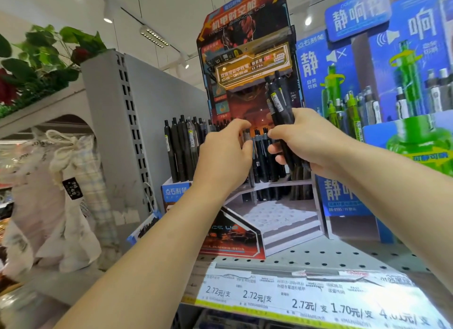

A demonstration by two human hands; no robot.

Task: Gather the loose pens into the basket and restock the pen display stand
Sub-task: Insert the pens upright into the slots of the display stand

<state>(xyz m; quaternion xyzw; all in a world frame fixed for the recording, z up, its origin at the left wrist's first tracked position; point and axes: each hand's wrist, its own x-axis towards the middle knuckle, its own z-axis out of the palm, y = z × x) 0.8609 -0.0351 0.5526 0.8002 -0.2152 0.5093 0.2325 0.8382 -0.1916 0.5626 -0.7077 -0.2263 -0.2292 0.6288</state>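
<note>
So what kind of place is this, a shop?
Most likely a stationery aisle in a shop. Printed price tags run along the shelf edge, branded pen display stands sit on the pegboard shelf, and the right hand holds a bunch of black pens.

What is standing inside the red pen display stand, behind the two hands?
Black pens stand upright in the display stand. The hands cover some of them, so their number cannot be told.

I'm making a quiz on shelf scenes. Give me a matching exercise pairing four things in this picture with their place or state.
Things:
1. right hand
2. left hand
3. green pens
4. price labels

Places or states:
A. on the shelf's front edge
B. grips a bundle of black pens
C. right of the pen display stand
D. fingers at the pens standing in the stand

Pairs: 1-B, 2-D, 3-C, 4-A
</note>
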